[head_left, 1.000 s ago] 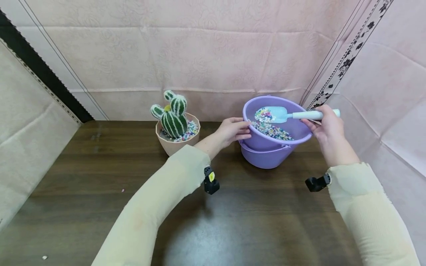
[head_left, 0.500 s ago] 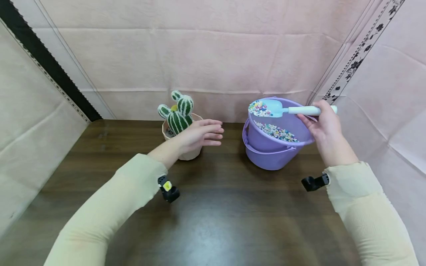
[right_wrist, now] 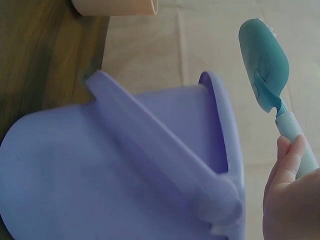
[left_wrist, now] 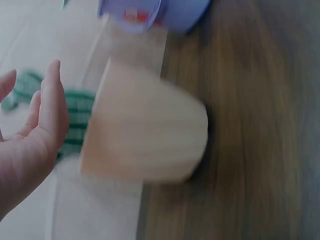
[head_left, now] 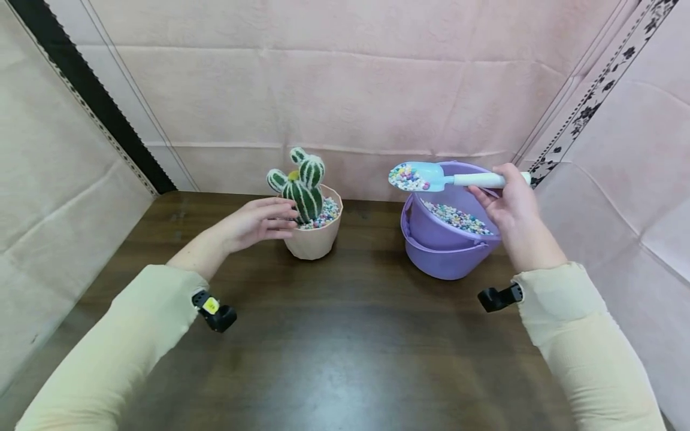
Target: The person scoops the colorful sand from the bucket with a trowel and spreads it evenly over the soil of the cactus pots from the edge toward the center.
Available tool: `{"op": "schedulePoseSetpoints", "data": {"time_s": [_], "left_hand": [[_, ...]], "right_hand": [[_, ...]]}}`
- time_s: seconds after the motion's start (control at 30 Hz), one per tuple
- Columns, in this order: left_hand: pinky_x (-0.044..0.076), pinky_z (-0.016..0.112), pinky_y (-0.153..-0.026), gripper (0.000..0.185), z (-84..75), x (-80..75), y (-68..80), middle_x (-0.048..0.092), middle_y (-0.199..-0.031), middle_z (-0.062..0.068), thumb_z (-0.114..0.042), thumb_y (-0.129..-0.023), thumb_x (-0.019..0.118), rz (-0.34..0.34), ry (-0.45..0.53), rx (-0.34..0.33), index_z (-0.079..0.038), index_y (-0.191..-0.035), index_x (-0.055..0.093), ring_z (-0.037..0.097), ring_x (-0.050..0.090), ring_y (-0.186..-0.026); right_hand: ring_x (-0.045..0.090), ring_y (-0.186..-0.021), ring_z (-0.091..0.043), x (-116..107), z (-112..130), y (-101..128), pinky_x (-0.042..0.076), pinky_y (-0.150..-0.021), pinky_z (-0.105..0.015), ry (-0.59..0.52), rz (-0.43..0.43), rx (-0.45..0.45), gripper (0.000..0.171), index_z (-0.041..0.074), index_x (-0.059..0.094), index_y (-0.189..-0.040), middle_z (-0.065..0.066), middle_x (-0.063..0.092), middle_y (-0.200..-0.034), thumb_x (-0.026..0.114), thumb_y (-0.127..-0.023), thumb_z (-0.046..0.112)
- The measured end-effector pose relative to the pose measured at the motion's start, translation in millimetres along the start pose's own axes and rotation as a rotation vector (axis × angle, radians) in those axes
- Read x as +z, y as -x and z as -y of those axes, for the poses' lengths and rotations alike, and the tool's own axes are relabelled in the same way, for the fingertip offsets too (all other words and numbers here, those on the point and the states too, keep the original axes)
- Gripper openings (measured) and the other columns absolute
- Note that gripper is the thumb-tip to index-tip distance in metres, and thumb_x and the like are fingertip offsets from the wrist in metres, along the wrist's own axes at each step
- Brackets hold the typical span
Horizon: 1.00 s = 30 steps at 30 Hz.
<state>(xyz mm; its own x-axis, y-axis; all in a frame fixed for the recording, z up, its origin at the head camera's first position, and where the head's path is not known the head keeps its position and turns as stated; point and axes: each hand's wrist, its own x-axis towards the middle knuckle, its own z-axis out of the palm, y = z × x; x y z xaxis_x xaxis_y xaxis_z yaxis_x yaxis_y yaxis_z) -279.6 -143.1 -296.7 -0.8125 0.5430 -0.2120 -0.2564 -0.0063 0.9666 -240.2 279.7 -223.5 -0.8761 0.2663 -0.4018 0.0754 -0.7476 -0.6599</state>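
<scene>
Head view – right hand (head_left: 512, 200) grasps scoop (head_left: 431, 177); left hand (head_left: 253, 222) released beside pot (head_left: 318, 236).

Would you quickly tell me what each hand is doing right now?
Left hand: open, beside the cactus pot.
Right hand: holding the scoop of pebbles.

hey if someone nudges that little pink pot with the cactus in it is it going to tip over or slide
The pink pot narrows toward its base, and the cactus stands tall above the rim, so a push high up may well tip it. The colored pebbles filling it probably add weight low down, so a low nudge would more likely slide it on the smooth table.
</scene>
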Motion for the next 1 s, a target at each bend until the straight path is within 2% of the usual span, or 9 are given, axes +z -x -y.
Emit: {"op": "schedulePoseSetpoints", "data": {"time_s": [0.17, 0.37, 0.43, 0.5, 0.6, 0.73, 0.83, 0.9, 1.0], "left_hand": [[0.056, 0.021, -0.083, 0.045, 6.6, -34.7, -2.1, 0.059, -0.103, -0.006, -0.025, -0.099, 0.046, -0.094, -0.024, -0.014, -0.001, -0.135, 0.033, 0.006, 0.062, -0.093], [0.054, 0.019, -0.088, 0.064, 17.0, -59.0, -13.3, 0.049, -0.113, -0.006, -0.029, -0.098, 0.046, -0.212, -0.014, -0.048, -0.003, -0.148, 0.016, 0.003, 0.055, -0.099], [0.053, 0.019, -0.090, 0.065, 18.7, -60.1, -18.3, 0.048, -0.123, 0.000, -0.028, -0.099, 0.045, -0.241, 0.002, -0.059, -0.003, -0.149, 0.013, 0.012, 0.052, -0.113], [0.052, 0.019, -0.093, 0.064, 19.7, -58.4, -24.0, 0.042, -0.137, 0.008, -0.028, -0.099, 0.045, -0.259, 0.009, -0.077, -0.005, -0.150, 0.014, 0.020, 0.043, -0.128], [0.052, 0.019, -0.093, 0.062, 20.8, -53.1, -32.3, 0.028, -0.152, 0.012, -0.027, -0.099, 0.045, -0.271, -0.007, -0.092, -0.007, -0.150, 0.016, 0.023, 0.033, -0.137], [0.054, 0.017, -0.087, 0.060, 21.6, -46.9, -39.2, 0.027, -0.153, 0.014, -0.023, -0.098, 0.049, -0.293, -0.037, -0.107, -0.009, -0.149, 0.021, 0.008, 0.056, -0.112], [0.055, 0.014, -0.078, 0.059, 21.7, -44.5, -40.5, 0.028, -0.152, 0.015, -0.016, -0.097, 0.050, -0.310, -0.027, -0.113, -0.008, -0.149, 0.023, -0.002, 0.059, -0.087], [0.055, 0.014, -0.076, 0.059, 21.3, -44.2, -40.5, 0.029, -0.152, 0.015, -0.014, -0.096, 0.050, -0.310, -0.013, -0.118, -0.008, -0.149, 0.023, -0.003, 0.059, -0.083], [0.056, 0.015, -0.079, 0.059, 18.9, -40.0, -35.6, 0.029, -0.152, 0.015, -0.013, -0.097, 0.049, -0.319, -0.019, -0.134, -0.008, -0.149, 0.022, 0.003, 0.059, -0.094]], "right_hand": [[0.064, -0.069, -0.028, 4, -5, 3, 0.061, -0.062, -0.033, 0.014, 0.009, 0.010, 0.011, 0.009, 0.047, -0.093, -0.011, 0.053, -0.089, 0.058, -0.090, 0.010], [0.064, -0.068, -0.026, 11, -14, 8, 0.061, -0.058, -0.032, 0.034, 0.060, 0.011, 0.006, 0.008, 0.048, -0.092, -0.011, 0.054, -0.084, 0.054, -0.091, 0.009], [0.063, -0.068, -0.025, 14, -18, 9, 0.061, -0.057, -0.032, 0.038, 0.077, 0.010, 0.005, 0.007, 0.048, -0.090, -0.011, 0.052, -0.084, 0.054, -0.091, 0.008], [0.062, -0.067, -0.025, 17, -22, 11, 0.060, -0.055, -0.032, 0.038, 0.089, 0.013, 0.006, 0.007, 0.048, -0.089, -0.011, 0.051, -0.085, 0.053, -0.091, 0.008], [0.062, -0.068, -0.025, 21, -28, 13, 0.060, -0.055, -0.032, 0.044, 0.095, 0.021, 0.007, 0.008, 0.046, -0.090, -0.010, 0.049, -0.088, 0.053, -0.091, 0.008], [0.061, -0.069, -0.024, 25, -33, 16, 0.060, -0.056, -0.032, 0.061, 0.105, 0.033, 0.007, 0.009, 0.046, -0.090, -0.009, 0.048, -0.090, 0.053, -0.091, 0.008], [0.061, -0.069, -0.024, 27, -36, 16, 0.060, -0.057, -0.032, 0.065, 0.113, 0.036, 0.007, 0.009, 0.047, -0.089, -0.009, 0.047, -0.090, 0.053, -0.091, 0.008], [0.061, -0.069, -0.023, 28, -38, 16, 0.060, -0.056, -0.031, 0.068, 0.113, 0.031, 0.007, 0.009, 0.047, -0.088, -0.009, 0.049, -0.088, 0.053, -0.091, 0.008], [0.062, -0.067, -0.024, 29, -41, 15, 0.060, -0.056, -0.032, 0.066, 0.111, 0.039, 0.006, 0.009, 0.048, -0.089, -0.009, 0.051, -0.084, 0.053, -0.091, 0.006]]}}
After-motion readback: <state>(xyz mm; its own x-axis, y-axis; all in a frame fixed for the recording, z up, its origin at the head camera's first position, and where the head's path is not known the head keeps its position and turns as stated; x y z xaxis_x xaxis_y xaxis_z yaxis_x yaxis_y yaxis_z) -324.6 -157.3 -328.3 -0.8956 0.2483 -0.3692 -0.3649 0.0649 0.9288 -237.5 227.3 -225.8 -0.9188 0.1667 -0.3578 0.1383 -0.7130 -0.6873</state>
